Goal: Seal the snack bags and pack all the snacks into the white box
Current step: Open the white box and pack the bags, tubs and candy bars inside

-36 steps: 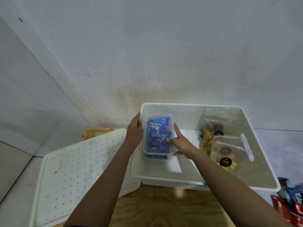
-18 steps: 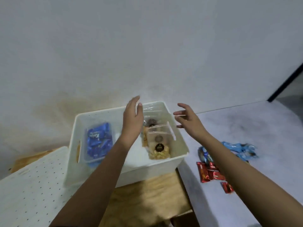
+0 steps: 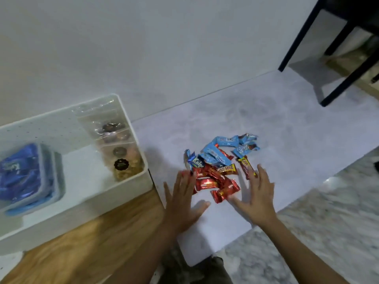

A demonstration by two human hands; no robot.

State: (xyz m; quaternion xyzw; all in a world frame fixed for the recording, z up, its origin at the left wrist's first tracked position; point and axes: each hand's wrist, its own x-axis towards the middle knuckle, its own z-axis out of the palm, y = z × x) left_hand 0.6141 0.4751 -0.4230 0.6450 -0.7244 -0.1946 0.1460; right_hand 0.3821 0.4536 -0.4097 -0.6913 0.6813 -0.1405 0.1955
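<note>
Flanking the loose pile of wrapped snacks [image 3: 219,162] with left hand [image 3: 182,199] and right hand [image 3: 256,197], both spread and empty, near the white box [image 3: 92,210]. Probably light, slick, crinkly: scoop from both sides together.

white box [image 3: 131,181]: matt perforated plastic | snack wrappers [image 3: 217,173]: glossy foil | board [image 3: 86,238]: grained wood

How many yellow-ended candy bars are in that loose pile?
2. One yellow-ended bar lies midway in the pile, the other at its right edge beside the right hand. More may be buried.
</note>
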